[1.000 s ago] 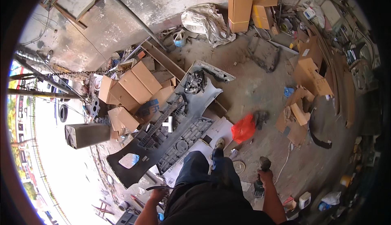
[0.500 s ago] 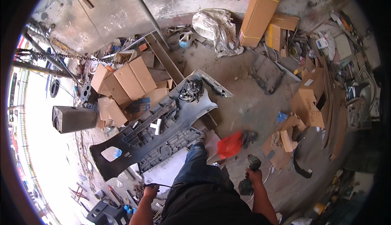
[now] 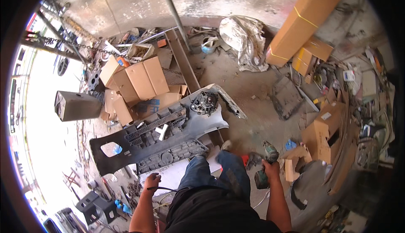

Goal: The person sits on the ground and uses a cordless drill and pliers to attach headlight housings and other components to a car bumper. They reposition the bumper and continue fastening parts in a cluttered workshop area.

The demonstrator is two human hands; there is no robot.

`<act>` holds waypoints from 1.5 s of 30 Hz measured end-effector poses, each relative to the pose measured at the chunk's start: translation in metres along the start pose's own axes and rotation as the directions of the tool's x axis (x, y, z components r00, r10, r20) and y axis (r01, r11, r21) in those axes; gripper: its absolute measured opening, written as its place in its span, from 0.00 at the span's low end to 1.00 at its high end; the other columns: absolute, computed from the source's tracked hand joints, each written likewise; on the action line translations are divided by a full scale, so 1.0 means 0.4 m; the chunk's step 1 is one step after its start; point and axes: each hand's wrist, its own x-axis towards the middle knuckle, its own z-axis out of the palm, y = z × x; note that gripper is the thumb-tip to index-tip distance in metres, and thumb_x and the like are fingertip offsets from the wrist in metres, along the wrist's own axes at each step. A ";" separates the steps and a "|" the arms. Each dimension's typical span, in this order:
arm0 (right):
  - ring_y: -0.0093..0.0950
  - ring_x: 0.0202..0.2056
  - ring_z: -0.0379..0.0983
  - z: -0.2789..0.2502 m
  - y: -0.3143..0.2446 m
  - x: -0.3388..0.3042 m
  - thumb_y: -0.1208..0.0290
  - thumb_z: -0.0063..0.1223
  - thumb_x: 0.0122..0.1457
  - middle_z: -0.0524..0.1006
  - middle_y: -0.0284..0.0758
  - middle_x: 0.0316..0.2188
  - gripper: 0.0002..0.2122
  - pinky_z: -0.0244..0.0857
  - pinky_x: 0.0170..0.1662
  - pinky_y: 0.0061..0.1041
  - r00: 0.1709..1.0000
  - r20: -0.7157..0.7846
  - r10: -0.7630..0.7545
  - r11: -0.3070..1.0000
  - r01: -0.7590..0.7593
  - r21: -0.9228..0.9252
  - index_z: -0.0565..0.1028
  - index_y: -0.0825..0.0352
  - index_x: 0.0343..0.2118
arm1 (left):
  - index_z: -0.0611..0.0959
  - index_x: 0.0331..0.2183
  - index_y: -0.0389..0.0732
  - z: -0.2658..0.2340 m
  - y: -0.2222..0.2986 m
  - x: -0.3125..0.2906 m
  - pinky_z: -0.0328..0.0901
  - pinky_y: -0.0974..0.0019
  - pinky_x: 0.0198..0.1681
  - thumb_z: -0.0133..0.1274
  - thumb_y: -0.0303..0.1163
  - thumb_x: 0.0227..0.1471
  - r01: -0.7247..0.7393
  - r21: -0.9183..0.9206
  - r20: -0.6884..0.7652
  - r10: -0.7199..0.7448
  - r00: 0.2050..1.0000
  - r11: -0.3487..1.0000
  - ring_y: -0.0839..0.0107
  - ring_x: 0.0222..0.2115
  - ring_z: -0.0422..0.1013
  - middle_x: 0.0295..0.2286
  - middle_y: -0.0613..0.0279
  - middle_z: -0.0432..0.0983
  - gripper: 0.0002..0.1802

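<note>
My right hand (image 3: 271,168) is wrapped round the grip of a green and black cordless drill (image 3: 270,152), its nose tipped forward and its battery at the lower left. On the other side, my left hand (image 3: 152,181) is raised beside my hip, fingers loosely bent and apart, nothing plainly in them. A thin black strap (image 3: 164,188) runs from near that wrist toward my waist. In front of my legs lies a grey and black vehicle bumper (image 3: 185,125), inner side up. On it are a round dark lamp unit (image 3: 205,102) and a white T-shaped piece (image 3: 161,132).
Opened cardboard boxes (image 3: 141,81) lie beyond the bumper. A tall carton (image 3: 306,20) leans at the back right, near a whitish sheet (image 3: 244,41). More torn cardboard (image 3: 320,138) and scrap line the right. A metal box (image 3: 76,106) stands at left.
One leg has stepped forward, partly covering the red bag. The left hand has risen and moved slightly left. The drill has shifted forward and right in my right hand. The view has also shifted.
</note>
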 end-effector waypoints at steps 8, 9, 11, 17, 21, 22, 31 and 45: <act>0.23 0.17 0.68 0.197 -0.315 0.348 0.66 0.68 0.60 0.75 0.30 0.19 0.09 0.60 0.21 0.27 0.955 0.296 0.011 0.991 -0.050 0.125 0.80 0.67 0.33 | 0.81 0.56 0.32 0.115 0.241 -0.050 0.73 0.61 0.51 0.58 0.40 0.64 -0.041 -0.169 -0.223 0.002 0.975 0.985 0.61 0.45 0.82 0.44 0.44 0.85 0.25; 0.22 0.16 0.68 0.237 -0.339 0.399 0.66 0.68 0.60 0.75 0.30 0.19 0.10 0.59 0.21 0.27 0.935 0.353 0.025 0.993 -0.066 0.103 0.80 0.67 0.34 | 0.81 0.56 0.32 0.144 0.253 -0.057 0.73 0.61 0.52 0.58 0.39 0.64 -0.037 -0.141 -0.246 0.001 0.969 0.989 0.61 0.45 0.82 0.45 0.44 0.85 0.26; 0.21 0.16 0.68 0.310 -0.356 0.487 0.66 0.71 0.59 0.75 0.29 0.21 0.10 0.60 0.20 0.26 0.920 0.389 0.055 0.998 -0.043 -0.040 0.81 0.66 0.35 | 0.81 0.56 0.32 0.223 0.276 -0.067 0.72 0.62 0.52 0.59 0.40 0.64 0.005 -0.276 -0.225 -0.070 0.972 0.961 0.62 0.46 0.81 0.44 0.46 0.86 0.26; 0.19 0.17 0.69 0.469 -0.358 0.602 0.64 0.71 0.60 0.76 0.28 0.21 0.11 0.62 0.21 0.24 0.838 0.537 0.091 0.996 -0.078 -0.048 0.80 0.66 0.33 | 0.82 0.56 0.34 0.448 0.369 0.055 0.73 0.59 0.52 0.59 0.42 0.64 0.142 -0.155 -0.041 -0.150 0.988 0.978 0.57 0.46 0.82 0.45 0.44 0.85 0.26; 0.18 0.17 0.69 0.580 -0.313 0.670 0.66 0.70 0.60 0.76 0.29 0.21 0.11 0.62 0.20 0.23 0.787 0.602 0.137 0.987 -0.157 -0.020 0.80 0.66 0.37 | 0.82 0.55 0.37 0.613 0.438 0.266 0.73 0.57 0.52 0.58 0.44 0.64 0.060 -0.135 -0.041 -0.066 0.997 0.989 0.54 0.47 0.82 0.45 0.45 0.85 0.25; 0.18 0.17 0.69 0.611 -0.292 0.693 0.67 0.70 0.60 0.76 0.29 0.21 0.10 0.62 0.20 0.23 0.769 0.625 0.136 0.987 -0.162 -0.015 0.80 0.66 0.37 | 0.82 0.55 0.37 0.658 0.445 0.318 0.73 0.57 0.52 0.58 0.44 0.64 0.047 -0.167 -0.030 -0.052 0.998 0.985 0.53 0.47 0.82 0.45 0.45 0.85 0.25; 0.33 0.30 0.83 0.833 -0.160 0.873 0.59 0.72 0.58 0.86 0.41 0.31 0.17 0.75 0.36 0.34 0.605 0.776 -0.177 0.862 0.476 -0.174 0.83 0.70 0.41 | 0.81 0.56 0.39 0.913 0.450 0.668 0.71 0.50 0.56 0.57 0.44 0.64 -0.100 -0.089 0.070 0.106 0.992 0.991 0.44 0.51 0.78 0.48 0.43 0.83 0.26; 0.50 0.48 0.81 0.870 -0.183 0.941 0.62 0.68 0.59 0.85 0.48 0.42 0.17 0.76 0.50 0.38 0.348 0.845 -0.406 0.538 0.838 -0.087 0.83 0.61 0.50 | 0.72 0.62 0.28 1.108 0.457 1.157 0.72 0.58 0.56 0.61 0.40 0.65 -0.207 -0.789 -0.161 0.131 0.978 0.578 0.59 0.52 0.78 0.52 0.45 0.80 0.33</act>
